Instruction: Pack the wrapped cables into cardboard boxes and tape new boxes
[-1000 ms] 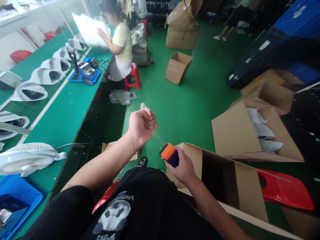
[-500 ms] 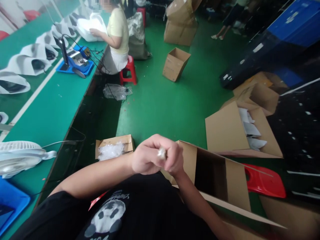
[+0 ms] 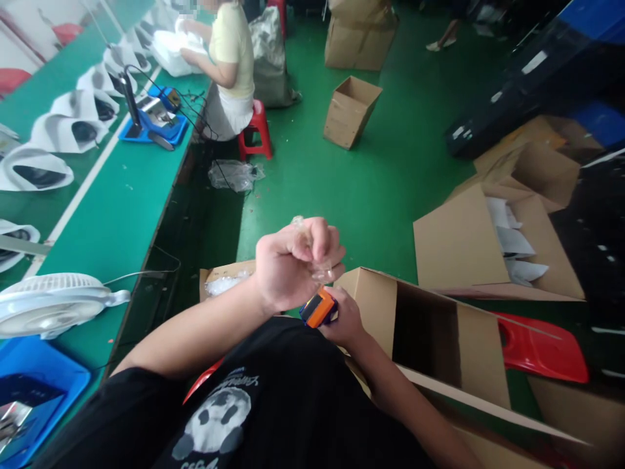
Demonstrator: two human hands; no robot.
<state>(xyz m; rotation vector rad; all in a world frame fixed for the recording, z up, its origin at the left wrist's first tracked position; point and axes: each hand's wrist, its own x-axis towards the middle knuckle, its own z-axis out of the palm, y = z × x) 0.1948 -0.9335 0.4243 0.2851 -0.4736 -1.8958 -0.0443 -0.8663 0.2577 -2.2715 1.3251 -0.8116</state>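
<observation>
My left hand [image 3: 288, 264] is balled in a fist round a wad of clear tape [image 3: 322, 269], thumb clamped over it. It looks feather-light, limp and likely to cling to itself, so I'd pinch it at the free end, not the middle. At five o'clock of that fist, my right hand [image 3: 346, 320] is wrapped tight on the little orange cutter [image 3: 317, 307], which looks hard and light, gripped by its body. The open cardboard box [image 3: 439, 339] sits at three o'clock.
</observation>
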